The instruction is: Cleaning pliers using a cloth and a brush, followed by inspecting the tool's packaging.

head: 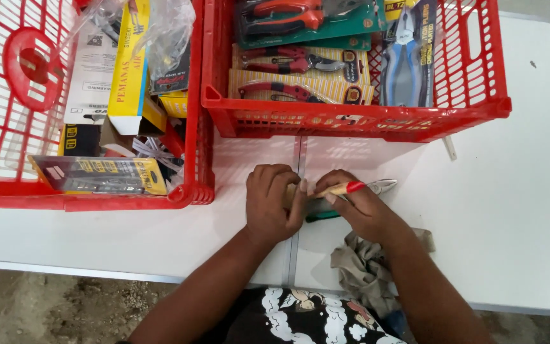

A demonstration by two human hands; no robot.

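Pliers (377, 186) lay on the white table (529, 210), near the right red basket (358, 121). My left hand (274, 207) curled round the handles; my right hand (358, 207) pinched a red-tipped pencil (342, 188) against them. Steel felt stiff, heavyish, card backing slippery; gripping the handles seemed best.

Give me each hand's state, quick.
Left hand: closed on the red-tipped, green-handled metal pliers.
Right hand: closed on the same pliers.

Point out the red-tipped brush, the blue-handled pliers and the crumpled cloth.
red-tipped brush (345, 188), head view, on its wooden handle near the red tip.
blue-handled pliers (404, 70), head view, on the blue handles.
crumpled cloth (361, 271), head view, on its bunched middle.
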